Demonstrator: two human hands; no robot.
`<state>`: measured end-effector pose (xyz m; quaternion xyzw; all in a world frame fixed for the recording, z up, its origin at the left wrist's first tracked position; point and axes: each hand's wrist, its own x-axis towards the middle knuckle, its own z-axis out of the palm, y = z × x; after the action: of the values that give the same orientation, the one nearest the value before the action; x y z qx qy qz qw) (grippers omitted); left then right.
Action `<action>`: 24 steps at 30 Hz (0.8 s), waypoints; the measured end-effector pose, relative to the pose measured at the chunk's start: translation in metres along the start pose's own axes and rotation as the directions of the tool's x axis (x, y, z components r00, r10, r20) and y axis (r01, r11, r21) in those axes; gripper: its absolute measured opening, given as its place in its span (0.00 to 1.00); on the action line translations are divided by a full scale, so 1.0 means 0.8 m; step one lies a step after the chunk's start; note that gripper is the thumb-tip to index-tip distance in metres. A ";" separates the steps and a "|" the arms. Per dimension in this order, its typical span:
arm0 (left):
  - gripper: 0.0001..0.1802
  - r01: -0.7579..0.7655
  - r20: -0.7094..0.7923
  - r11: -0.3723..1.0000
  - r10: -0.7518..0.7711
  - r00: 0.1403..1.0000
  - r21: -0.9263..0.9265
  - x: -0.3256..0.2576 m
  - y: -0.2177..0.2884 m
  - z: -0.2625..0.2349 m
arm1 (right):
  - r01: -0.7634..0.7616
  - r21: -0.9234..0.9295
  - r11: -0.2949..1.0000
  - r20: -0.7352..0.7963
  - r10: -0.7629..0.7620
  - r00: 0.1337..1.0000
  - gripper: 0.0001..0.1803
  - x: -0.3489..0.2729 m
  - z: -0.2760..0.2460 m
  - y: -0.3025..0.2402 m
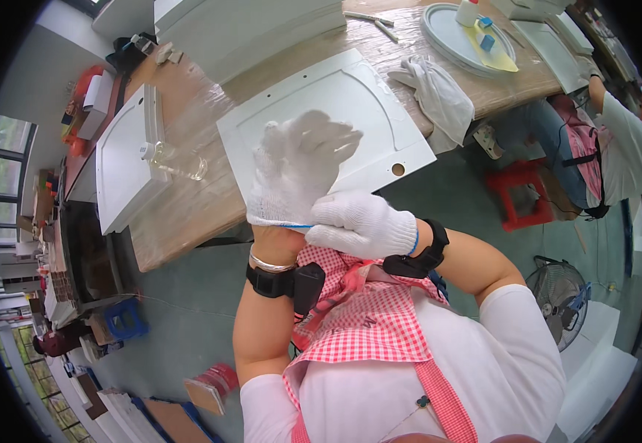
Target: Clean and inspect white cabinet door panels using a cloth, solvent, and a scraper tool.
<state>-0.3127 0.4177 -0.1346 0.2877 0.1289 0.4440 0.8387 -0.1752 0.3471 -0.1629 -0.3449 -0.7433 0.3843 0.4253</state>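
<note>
My left hand (295,166), in a white knit glove with a soiled grey patch near the fingertips, is raised with its fingers apart. My right hand (365,224), also gloved in white knit, pinches the blue-edged glove cuff (284,224) at my left wrist. Beyond both hands, a white panel (369,81) with a curved groove and a round hole near one corner lies on the table. The left hand covers part of it.
Stacked white panels (254,29) stand at the back. To the left are another panel stack (125,162) and a clear bottle (177,162). A white cloth (435,96) hangs over the table edge. A co-worker (616,140) sits at the right, near a red stool (516,196).
</note>
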 end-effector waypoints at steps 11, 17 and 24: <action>0.33 -0.254 0.284 -0.209 0.130 0.950 0.944 -0.020 -0.013 -0.079 | 0.203 -0.037 0.978 0.363 -0.177 0.915 0.10 -0.006 -0.051 0.021; 0.39 0.024 -0.002 -0.481 0.048 0.999 0.876 -0.083 -0.047 -0.098 | -0.448 -0.740 0.501 -0.538 -0.041 0.842 0.17 -0.011 -0.253 0.140; 0.30 -0.064 0.220 -0.642 0.166 0.961 0.764 -0.066 -0.076 -0.159 | -0.468 -0.755 0.459 -0.447 0.161 0.880 0.15 -0.001 -0.272 0.250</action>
<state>-0.3617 0.3946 -0.2750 0.8777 0.4369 0.1942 0.0323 0.0573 0.5004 -0.2613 -0.6958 -0.6785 -0.0130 0.2353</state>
